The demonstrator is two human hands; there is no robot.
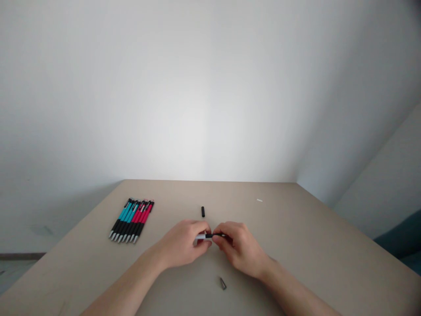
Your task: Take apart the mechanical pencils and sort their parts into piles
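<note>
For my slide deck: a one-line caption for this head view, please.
Left hand and right hand grip a pen at a beige table; a row of teal and red pens lies left.

Thin white-and-black plastic pen piece (208,236): ends hidden inside left hand (184,245) & right hand (239,248), only a short bit shows btwn fingertips. Forearms cut off at bottom edge. Tiny white speck (259,200) beyond grip, to the right: too small to ID. Small dark grey tapered piece (223,283) nearer than grip: detail unclear.
</note>
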